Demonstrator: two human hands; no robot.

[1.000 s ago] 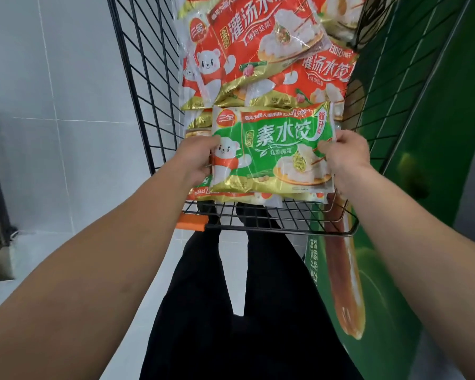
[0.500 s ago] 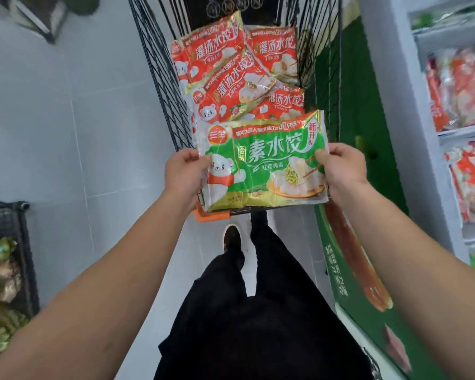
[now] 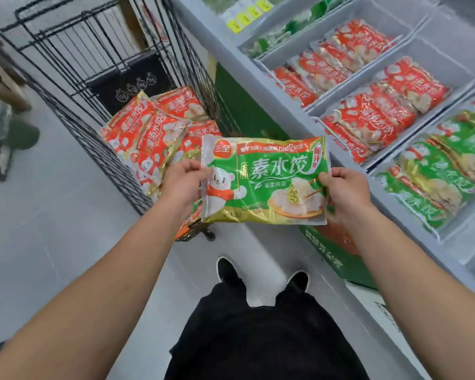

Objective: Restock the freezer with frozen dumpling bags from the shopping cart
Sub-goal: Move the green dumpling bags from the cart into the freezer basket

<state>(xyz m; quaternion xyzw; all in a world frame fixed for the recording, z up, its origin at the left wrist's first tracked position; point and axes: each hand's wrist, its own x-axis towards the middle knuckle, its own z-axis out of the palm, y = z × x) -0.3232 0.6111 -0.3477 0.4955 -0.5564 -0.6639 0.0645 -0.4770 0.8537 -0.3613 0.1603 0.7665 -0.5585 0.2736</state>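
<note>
Grey floor [image 3: 52,229], freezer [image 3: 447,48] on my right, cart [image 3: 93,64] ahead-left. My left hand [image 3: 183,181] and right hand [image 3: 343,189] each pinch an end of the green dumpling bag [image 3: 263,179], face up.

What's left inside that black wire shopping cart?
Several red dumpling bags lie piled in the shopping cart. The left hand and green bag cover the pile's near end, so the count is unclear.

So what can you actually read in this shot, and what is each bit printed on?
"三全": red logo on the green dumpling bag held by the left hand and right hand.
"素水饺": same bag, big white characters.
"韭菜鸡蛋": same bag, smaller line below.
"新升级": same bag, its top right corner.
Red bags in cart, yellow price tags: too blurred.
</note>
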